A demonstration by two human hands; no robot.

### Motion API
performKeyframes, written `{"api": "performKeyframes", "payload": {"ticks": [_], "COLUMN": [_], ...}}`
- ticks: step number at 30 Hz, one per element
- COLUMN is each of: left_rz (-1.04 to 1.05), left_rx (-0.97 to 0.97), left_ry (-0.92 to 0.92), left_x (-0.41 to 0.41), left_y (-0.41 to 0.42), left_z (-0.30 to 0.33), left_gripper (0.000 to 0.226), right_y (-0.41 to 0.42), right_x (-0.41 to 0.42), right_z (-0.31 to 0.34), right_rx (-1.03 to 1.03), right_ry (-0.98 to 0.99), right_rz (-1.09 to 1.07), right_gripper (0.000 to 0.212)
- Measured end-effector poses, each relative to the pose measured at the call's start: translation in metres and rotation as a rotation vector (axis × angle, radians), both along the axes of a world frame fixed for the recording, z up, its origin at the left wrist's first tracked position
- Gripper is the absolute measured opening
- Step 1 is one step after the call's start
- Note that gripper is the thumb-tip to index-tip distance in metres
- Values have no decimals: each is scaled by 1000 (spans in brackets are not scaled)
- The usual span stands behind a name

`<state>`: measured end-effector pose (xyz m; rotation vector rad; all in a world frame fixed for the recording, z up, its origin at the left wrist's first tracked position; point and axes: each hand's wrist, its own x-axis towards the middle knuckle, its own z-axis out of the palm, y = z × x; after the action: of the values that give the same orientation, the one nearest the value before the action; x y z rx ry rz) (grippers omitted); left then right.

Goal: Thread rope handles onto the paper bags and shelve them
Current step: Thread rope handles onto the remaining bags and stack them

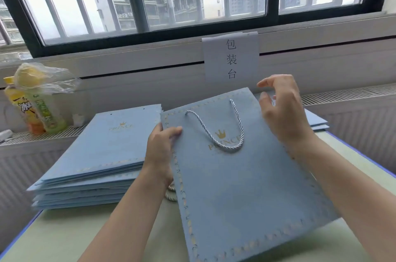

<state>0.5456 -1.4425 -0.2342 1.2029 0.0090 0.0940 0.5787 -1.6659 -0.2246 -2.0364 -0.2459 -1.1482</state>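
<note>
**One bag threaded, held at its edge**

We see a flat blue paper bag (246, 176) lying tilted on the pale green worktop (64, 236), its top edge toward the window. A silver rope handle (222, 133) loops down its front face over the gold crown and lettering, both ends entering holes near the top edge. Our left hand (160, 150) grips the bag's left edge, thumb on the front face and the other fingers hidden behind the paper. Our right hand (282, 109) hovers over the bag's upper right corner with its fingers (267, 81) loosely curved and spread; we cannot tell whether it holds anything. Just to the left lies a stack of flat blue bags (96, 165), the top one showing punched holes and no handle. A few more blue sheets (317, 122) stick out behind the right hand. Pale rope ends (171, 193) peek out under the left wrist. Two drink bottles (34, 109) stand at the far left beneath a crumpled plastic bag (45, 77). A paper sign (231, 58) hangs below the window.
</note>
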Motion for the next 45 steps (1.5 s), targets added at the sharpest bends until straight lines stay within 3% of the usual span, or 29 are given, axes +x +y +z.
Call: {"api": "performKeyframes", "payload": {"ticks": [3, 6, 9, 14, 19, 27, 37, 45], "left_rz": [-124, -186, -224, -137, -86, -250, -239, -275], "left_rx": [77, 129, 144, 235, 271, 365, 373, 374], "left_ry": [30, 48, 73, 196, 198, 230, 145, 127], "left_x": [-4, -10, -13, 2, 5, 2, 0, -5], "left_y": [-2, -8, -8, -3, -1, -8, -11, -15], "left_z": [2, 2, 2, -7, -12, -14, -13, -12], "left_gripper": [25, 14, 17, 40, 16, 24, 14, 15], "right_y": [-18, -18, -12, -6, 0, 33, 41, 48], "right_x": [4, -1, 3, 7, -5, -14, -22, -25], "right_z": [-1, -5, -14, -21, -17, -25, -23, -23], "right_rx": [-145, -345, -397, -293, -453, -493, -527, -558], "right_ry": [257, 493, 580, 512, 487, 624, 503, 553], "right_rz": [-59, -128, -127, -23, -126, 48, 6, 97], "right_gripper": [24, 48, 51, 54, 53, 51, 51, 47]}}
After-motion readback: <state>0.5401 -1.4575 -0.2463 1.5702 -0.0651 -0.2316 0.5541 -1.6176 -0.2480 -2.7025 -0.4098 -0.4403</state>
